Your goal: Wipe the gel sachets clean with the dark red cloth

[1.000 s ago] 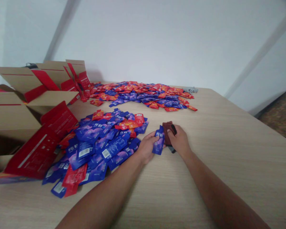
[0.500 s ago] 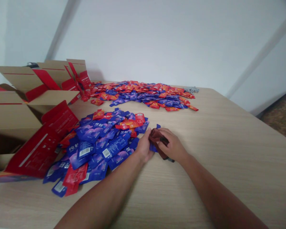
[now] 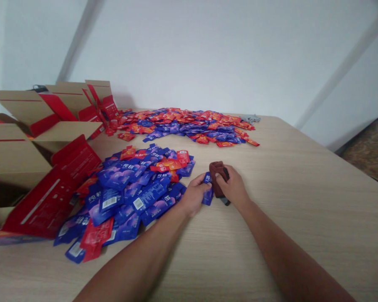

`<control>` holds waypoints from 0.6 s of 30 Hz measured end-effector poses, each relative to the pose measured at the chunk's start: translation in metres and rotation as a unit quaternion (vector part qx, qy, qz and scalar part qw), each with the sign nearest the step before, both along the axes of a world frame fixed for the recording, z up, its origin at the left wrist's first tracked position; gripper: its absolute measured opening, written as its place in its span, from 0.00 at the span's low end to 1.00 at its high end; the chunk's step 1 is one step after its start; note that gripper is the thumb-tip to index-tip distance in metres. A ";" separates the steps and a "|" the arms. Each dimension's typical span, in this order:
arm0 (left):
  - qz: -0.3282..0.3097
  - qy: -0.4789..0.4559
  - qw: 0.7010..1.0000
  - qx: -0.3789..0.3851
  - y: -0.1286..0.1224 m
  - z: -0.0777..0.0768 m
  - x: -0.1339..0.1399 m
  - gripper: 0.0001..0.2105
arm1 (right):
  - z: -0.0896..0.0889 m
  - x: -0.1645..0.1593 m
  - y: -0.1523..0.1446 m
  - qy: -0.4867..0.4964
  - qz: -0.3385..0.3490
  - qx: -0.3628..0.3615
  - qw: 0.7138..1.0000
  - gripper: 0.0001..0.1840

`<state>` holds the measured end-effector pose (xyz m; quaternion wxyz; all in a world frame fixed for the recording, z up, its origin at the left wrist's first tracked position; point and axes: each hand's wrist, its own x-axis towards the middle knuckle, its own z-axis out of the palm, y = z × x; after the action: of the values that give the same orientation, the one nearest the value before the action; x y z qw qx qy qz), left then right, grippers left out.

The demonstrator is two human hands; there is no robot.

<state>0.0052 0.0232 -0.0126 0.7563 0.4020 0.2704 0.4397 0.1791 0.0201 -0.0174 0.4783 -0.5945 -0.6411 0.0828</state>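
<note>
My left hand (image 3: 194, 195) pinches a small blue foil packet (image 3: 207, 199) with white lettering, its thumb lying across the front. Folded brown cloth (image 3: 217, 185) is gripped in my right hand (image 3: 235, 186), just right of the packet. A dark and grey edge shows behind the cloth; what it belongs to is hidden. Cloth and packet overlap or touch in front of me, low over the table (image 3: 290, 209). To the left of my left hand lies a loose heap of blue packets (image 3: 116, 174), with some red and orange ones (image 3: 97, 233) among them.
Open cardboard boxes (image 3: 15, 155) with red printed flaps (image 3: 47, 205) stand along the left side. A long heap of red and blue packets (image 3: 189, 123) lies at the back by the wall (image 3: 208, 54). Something grey and crumpled (image 3: 249, 119) lies at its right end.
My right hand has drawn the brown cloth slightly right and more upright, away from my left palm. The blue packet in my left hand now shows its lettering.
</note>
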 end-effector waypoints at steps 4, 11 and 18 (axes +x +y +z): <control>-0.007 0.015 1.000 -0.018 -0.002 0.000 0.000 0.21 | -0.005 0.010 0.006 0.029 -0.056 -0.048 0.997 0.20; 0.057 -0.052 0.992 -0.104 0.002 0.003 0.001 0.13 | 0.002 0.004 0.000 0.161 -0.079 -0.021 0.984 0.20; 0.072 -0.147 0.970 -0.182 0.009 0.004 -0.003 0.19 | 0.012 -0.024 -0.022 0.004 0.202 0.052 0.978 0.22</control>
<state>0.0026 0.0322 -0.0091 0.8144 0.1682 0.2602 0.4907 0.1549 -0.0022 -0.0050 0.4840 -0.4267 -0.7498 0.1467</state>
